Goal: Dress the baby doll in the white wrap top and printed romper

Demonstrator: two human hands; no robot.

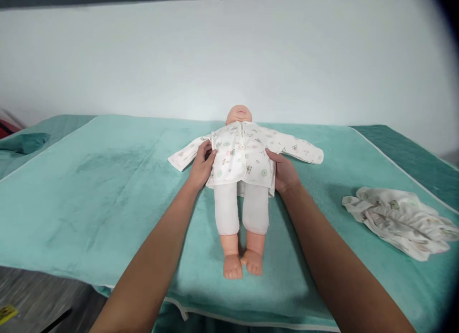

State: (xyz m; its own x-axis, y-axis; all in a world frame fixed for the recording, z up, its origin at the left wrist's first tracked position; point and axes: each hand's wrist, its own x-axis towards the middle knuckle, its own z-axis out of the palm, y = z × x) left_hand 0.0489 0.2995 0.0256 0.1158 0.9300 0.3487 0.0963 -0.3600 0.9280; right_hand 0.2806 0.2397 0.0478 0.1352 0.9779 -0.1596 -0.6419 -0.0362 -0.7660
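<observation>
A baby doll (pixel 239 114) lies on its back on a green sheet, its head toward the wall and its bare feet toward me. It wears a white printed baby shirt (pixel 233 153), closed down the front, with both sleeves spread outward. White fabric covers its legs down to the shins. My left hand (pixel 203 164) is closed at the shirt's left side, just below the sleeve. On the opposite side my right hand (pixel 285 171) grips the shirt's edge, thumb on the front and the other fingers mostly hidden beneath.
A crumpled white printed garment (pixel 403 220) lies to the right on the green sheet (pixel 89 194). Behind the bed stands a white wall (pixel 215 60). The sheet's front edge hangs near me, with dark floor (pixel 43 294) at the lower left.
</observation>
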